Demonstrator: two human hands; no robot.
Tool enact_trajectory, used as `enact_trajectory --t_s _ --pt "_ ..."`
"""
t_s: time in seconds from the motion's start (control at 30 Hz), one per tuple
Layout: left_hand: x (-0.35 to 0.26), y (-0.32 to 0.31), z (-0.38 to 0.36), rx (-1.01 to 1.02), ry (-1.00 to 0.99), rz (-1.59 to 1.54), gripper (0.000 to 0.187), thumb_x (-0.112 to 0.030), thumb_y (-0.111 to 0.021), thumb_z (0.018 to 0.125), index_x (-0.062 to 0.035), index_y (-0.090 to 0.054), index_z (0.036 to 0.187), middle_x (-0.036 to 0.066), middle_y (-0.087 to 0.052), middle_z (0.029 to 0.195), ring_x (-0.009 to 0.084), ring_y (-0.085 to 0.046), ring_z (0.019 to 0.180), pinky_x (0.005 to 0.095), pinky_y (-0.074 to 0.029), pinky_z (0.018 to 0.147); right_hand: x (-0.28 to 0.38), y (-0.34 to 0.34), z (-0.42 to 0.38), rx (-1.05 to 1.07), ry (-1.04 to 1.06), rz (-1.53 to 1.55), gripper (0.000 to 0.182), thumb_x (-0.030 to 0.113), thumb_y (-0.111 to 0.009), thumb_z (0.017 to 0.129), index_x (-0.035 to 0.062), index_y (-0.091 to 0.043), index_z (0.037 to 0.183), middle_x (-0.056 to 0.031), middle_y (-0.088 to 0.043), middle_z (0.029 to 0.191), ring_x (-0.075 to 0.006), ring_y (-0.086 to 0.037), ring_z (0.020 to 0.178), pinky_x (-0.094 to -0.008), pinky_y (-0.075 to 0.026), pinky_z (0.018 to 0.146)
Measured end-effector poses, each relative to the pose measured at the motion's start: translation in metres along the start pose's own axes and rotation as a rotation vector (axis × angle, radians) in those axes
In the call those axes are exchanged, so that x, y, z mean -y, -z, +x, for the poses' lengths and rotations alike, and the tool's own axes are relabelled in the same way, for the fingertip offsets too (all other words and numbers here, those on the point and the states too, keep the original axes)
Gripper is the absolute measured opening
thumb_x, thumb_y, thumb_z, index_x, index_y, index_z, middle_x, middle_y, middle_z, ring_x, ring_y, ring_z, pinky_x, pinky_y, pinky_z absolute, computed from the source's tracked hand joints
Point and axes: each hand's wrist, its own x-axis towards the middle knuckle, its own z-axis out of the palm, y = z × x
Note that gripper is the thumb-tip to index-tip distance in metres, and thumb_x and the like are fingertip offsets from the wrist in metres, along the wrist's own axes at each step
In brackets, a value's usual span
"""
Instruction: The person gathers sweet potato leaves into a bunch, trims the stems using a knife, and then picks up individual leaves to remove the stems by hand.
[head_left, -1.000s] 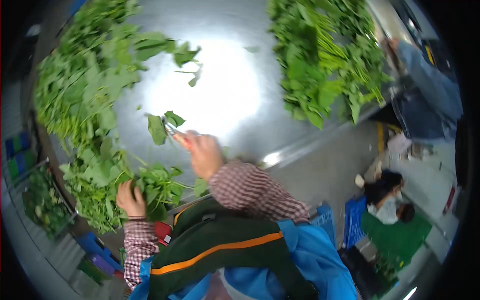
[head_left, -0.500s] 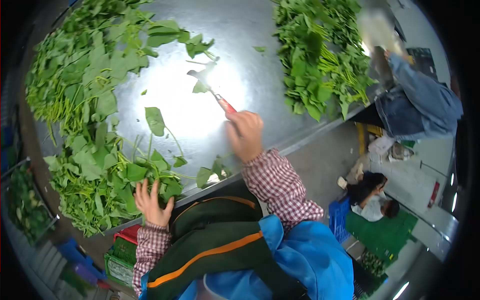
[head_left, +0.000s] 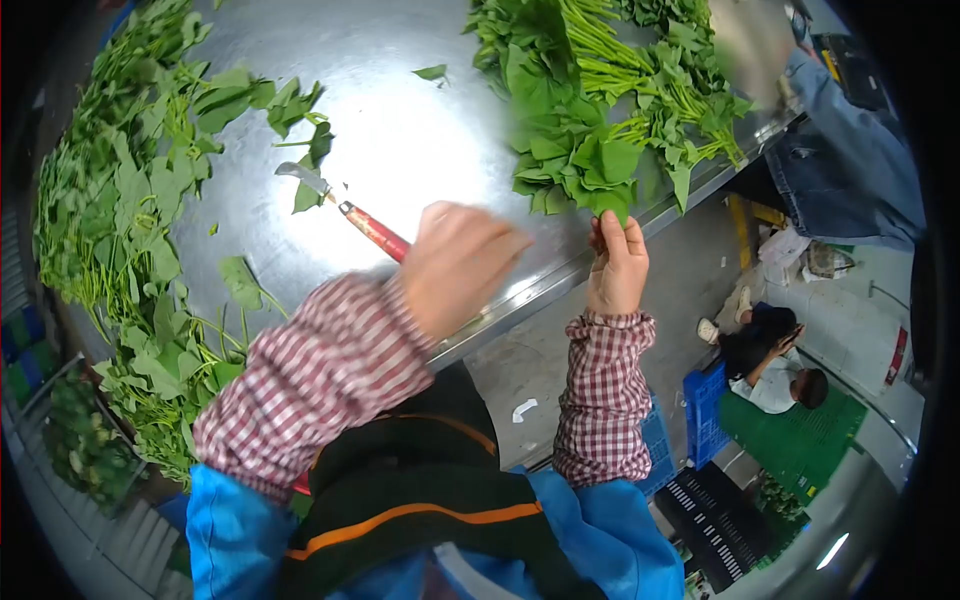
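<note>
My right hand (head_left: 620, 262) is closed in a pinch on a green leaf (head_left: 612, 205) at the near edge of the bundled greens. These greens (head_left: 590, 150) have broad leaves and long pale stems, like sweet potato greens. My left hand (head_left: 465, 265) is blurred above the metal table (head_left: 420, 130), reaching to the right, and I cannot make out whether its fingers hold anything. Beside it a small knife with a curved blade and a red handle (head_left: 372, 232) lies on the table; the handle's end passes behind that hand.
A heap of loose greens (head_left: 120, 240) covers the table's left side. At the right stands a co-worker in a blue sleeve (head_left: 850, 140). Behind the table edge a person sits (head_left: 775, 365) near a blue crate (head_left: 705, 410). A black crate (head_left: 715, 520) is on the floor.
My right hand has let go of the knife and moved right to the bundled greens. My left hand has left the loose heap and swung right, over the table. The view has shifted right.
</note>
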Motion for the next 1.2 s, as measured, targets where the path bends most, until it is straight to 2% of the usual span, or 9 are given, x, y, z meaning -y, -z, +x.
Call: enact_trajectory --t_s 0.17,0.4,0.53,0.67,0.8,0.9,1.03,1.13,1.2 --pt "0.016 -0.084 0.077 -0.049 0.008 0.102 0.039 -0.011 -0.065 0.068 -0.0115 -0.055 0.106 0.003 -0.055 0.096 0.0230 -0.047 0.094 0.0380 -0.032 0.084 0.008 0.005 0.014 0.113 0.000 0.151 0.015 0.008 -0.052 0.084 -0.0001 -0.054 0.097 -0.0067 -0.059 0.094 -0.0137 -0.055 0.078 -0.0256 -0.043 0.071" --pt "0.044 -0.095 0.093 -0.046 0.047 0.023 0.043 -0.009 -0.067 0.067 -0.0148 -0.054 0.107 0.003 -0.055 0.094 0.0239 -0.046 0.094 0.0372 -0.029 0.085 0.009 0.012 0.038 0.216 -0.079 0.419 0.021 0.017 -0.040 0.088 -0.0007 -0.043 0.100 -0.0167 -0.057 0.098 -0.0243 -0.057 0.075 -0.0328 -0.045 0.069" --pt "0.042 -0.098 0.093 -0.087 0.016 0.063 0.047 -0.004 -0.065 0.064 -0.0175 -0.055 0.107 0.002 -0.052 0.104 0.0234 -0.047 0.096 0.0377 -0.028 0.086 0.009 0.010 0.044 0.182 -0.074 0.356 0.018 0.014 -0.047 0.086 0.0021 -0.041 0.098 -0.0149 -0.057 0.094 -0.0195 -0.056 0.073 -0.0277 -0.045 0.066" --pt "0.042 -0.105 0.093 -0.011 -0.156 0.175 0.050 -0.004 -0.066 0.058 -0.0232 -0.058 0.104 0.003 -0.049 0.111 0.0243 -0.042 0.101 0.0399 -0.027 0.088 0.004 0.017 0.045 0.133 -0.085 0.264 0.022 0.004 -0.054 0.082 0.0034 -0.041 0.100 -0.0109 -0.056 0.092 -0.0137 -0.055 0.073 -0.0218 -0.044 0.065" --pt "0.030 -0.101 0.101 0.104 -0.037 0.143 0.044 -0.012 -0.071 0.055 -0.0207 -0.060 0.096 0.002 -0.048 0.114 0.0243 -0.041 0.103 0.0412 -0.024 0.091 0.007 0.011 0.042 0.162 -0.048 0.331 0.030 -0.006 -0.056 0.078 0.0035 -0.041 0.103 -0.0085 -0.055 0.096 -0.0118 -0.055 0.077 -0.0203 -0.045 0.067" --pt "0.039 -0.105 0.103 -0.007 0.052 0.093 0.036 -0.014 -0.073 0.057 -0.0161 -0.061 0.091 0.002 -0.053 0.107 0.0229 -0.045 0.100 0.0391 -0.028 0.091 0.012 0.012 0.040 0.168 0.044 0.163 0.035 -0.007 -0.058 0.077 0.0024 -0.040 0.106 -0.0085 -0.053 0.097 -0.0125 -0.055 0.083 -0.0211 -0.046 0.070" --pt "0.062 -0.097 0.102 -0.086 0.182 -0.271 0.018 -0.010 -0.069 0.070 -0.0092 -0.062 0.087 0.003 -0.060 0.088 0.0196 -0.053 0.088 0.0320 -0.039 0.081 0.019 0.018 0.041 0.166 0.030 0.028 0.044 -0.008 -0.061 0.075 0.0011 -0.038 0.111 -0.0081 -0.053 0.096 -0.0140 -0.055 0.087 -0.0231 -0.047 0.074" --pt "0.062 -0.094 0.104 -0.001 0.500 -0.422 0.019 -0.006 -0.065 0.070 -0.0085 -0.062 0.089 0.003 -0.059 0.094 0.0205 -0.051 0.094 0.0340 -0.035 0.086 0.018 0.014 0.042 0.219 0.075 -0.138 0.050 -0.007 -0.064 0.073 0.0007 -0.037 0.114 -0.0067 -0.052 0.093 -0.0135 -0.054 0.086 -0.0233 -0.047 0.074" --pt "0.049 -0.085 0.109 -0.006 0.181 -0.175 0.025 -0.005 -0.064 0.066 -0.0092 -0.062 0.091 0.003 -0.057 0.099 0.0227 -0.048 0.099 0.0370 -0.031 0.090 0.017 0.014 0.043 0.251 0.119 -0.264 0.052 -0.006 -0.066 0.072 0.0007 -0.038 0.115 -0.0054 -0.052 0.090 -0.0122 -0.054 0.084 -0.0223 -0.046 0.073"
